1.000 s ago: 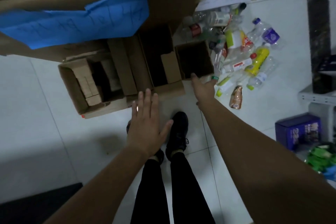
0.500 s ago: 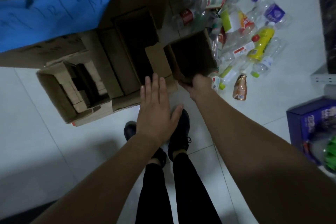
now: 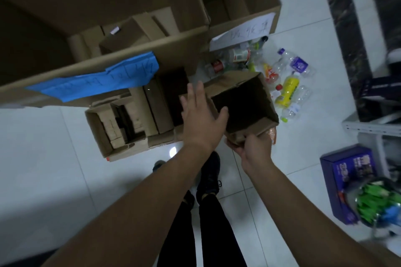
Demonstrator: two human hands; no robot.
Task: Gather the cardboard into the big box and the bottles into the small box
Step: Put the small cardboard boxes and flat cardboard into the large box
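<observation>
My right hand grips the near bottom edge of an open, empty cardboard box, which is lifted and tilted with its mouth toward me. My left hand is spread flat with fingers apart at the box's left wall, thumb over its rim. The big box with a blue paper label stands at the upper left and holds cardboard pieces. The small box with a white paper label stands behind to the right. Several plastic bottles lie on the floor beyond the lifted box.
More open cardboard boxes sit on the white tiled floor in front of the big box. A purple carton and a green-filled bag lie at the right. A dark pillar stands far right. My feet are below the boxes.
My right hand has lifted the small cardboard box off the floor and tipped it toward me. My left hand moved forward and right to its left wall. The view tilted up.
</observation>
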